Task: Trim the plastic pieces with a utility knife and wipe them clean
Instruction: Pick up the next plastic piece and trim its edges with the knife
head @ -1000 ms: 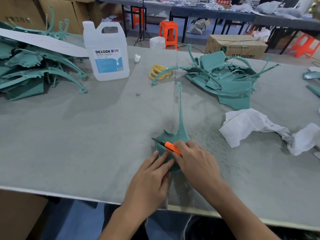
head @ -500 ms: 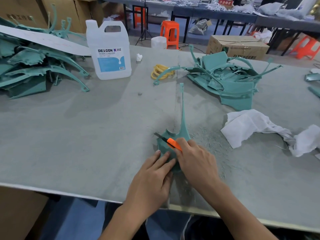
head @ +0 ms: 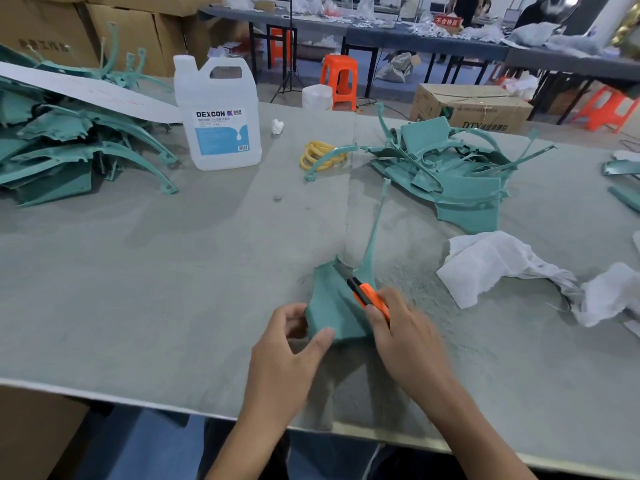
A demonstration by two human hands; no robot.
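A teal plastic piece (head: 330, 303) with a long thin arm reaching away from me lies on the grey table (head: 173, 278) in front of me. My left hand (head: 287, 351) grips its near left edge, thumb on top. My right hand (head: 405, 337) holds an orange utility knife (head: 367, 294), whose blade rests on the piece's far edge. A crumpled white cloth (head: 491, 268) lies to the right.
Piles of teal plastic pieces sit at far left (head: 69, 147) and far right (head: 450, 171). A white DEXCON jug (head: 218, 116) stands at the back, yellow rings (head: 320, 155) beside it. Fine shavings dust the table near the piece. Boxes and orange stools stand beyond.
The piece has been tilted and turned, showing more of its flat face. My left hand shifted from pressing flat on it to gripping its edge. The knife moved up along the far edge.
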